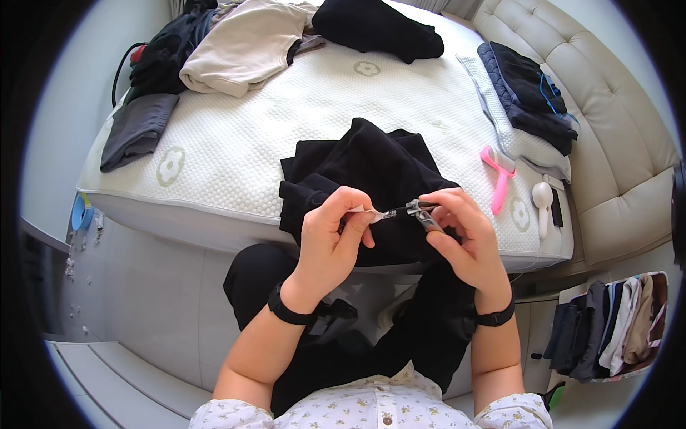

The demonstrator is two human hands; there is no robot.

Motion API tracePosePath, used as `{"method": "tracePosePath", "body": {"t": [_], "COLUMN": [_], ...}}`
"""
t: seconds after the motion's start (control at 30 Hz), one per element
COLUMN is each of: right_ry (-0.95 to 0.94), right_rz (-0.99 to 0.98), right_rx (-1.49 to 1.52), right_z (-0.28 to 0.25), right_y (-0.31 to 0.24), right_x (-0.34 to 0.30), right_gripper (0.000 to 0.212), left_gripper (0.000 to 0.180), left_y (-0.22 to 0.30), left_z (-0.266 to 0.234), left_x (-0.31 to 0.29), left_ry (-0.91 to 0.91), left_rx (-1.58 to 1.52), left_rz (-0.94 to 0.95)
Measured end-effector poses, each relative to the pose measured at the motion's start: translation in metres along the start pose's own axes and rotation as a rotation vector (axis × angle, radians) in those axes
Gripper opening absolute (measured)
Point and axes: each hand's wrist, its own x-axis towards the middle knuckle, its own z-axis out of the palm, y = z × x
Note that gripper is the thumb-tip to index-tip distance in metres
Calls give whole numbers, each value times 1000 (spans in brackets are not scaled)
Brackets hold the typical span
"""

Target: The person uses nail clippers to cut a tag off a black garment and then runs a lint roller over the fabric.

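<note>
My left hand (336, 230) pinches a small white strip (370, 212), perhaps a fabric label or paper, between thumb and fingers. In my right hand (461, 232) is a small silver-and-black tool, apparently nail clippers (426, 216), gripped by thumb and fingers. The clippers' dark front end points left and meets the strip's tip, where a tiny dark-and-silver part shows. Whether the jaws bite on it is too small to tell. Beneath both hands a crumpled black garment (364, 161) lies over the bed's near edge and my lap.
A pink lint roller (500, 175) and a white handheld device (543, 204) lie right on the white mattress (236, 154). Folded dark clothes (529, 93) rest near the padded headboard (607, 129). Beige (246, 46) and black (379, 28) garments are farther back. A clothes basket (607, 329) stands lower right.
</note>
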Motion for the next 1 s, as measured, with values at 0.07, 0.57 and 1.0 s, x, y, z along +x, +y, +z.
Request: {"method": "tracePosePath", "body": {"t": [0.07,0.57,1.0], "right_ry": [5,360,129], "right_rz": [-34,419,168], "right_rx": [-99,284,213], "right_z": [-11,12,41], "right_y": [-5,-57,-9], "right_x": [3,-38,-26], "right_gripper": [43,28,33], "left_gripper": [1,5,46], "left_y": [4,11,13], "left_z": [-2,2,0], "left_x": [0,-25,-36], "left_ry": [-87,-109,-234], "left_rx": [-39,-40,-61], "left_rz": [-82,-49,-317]}}
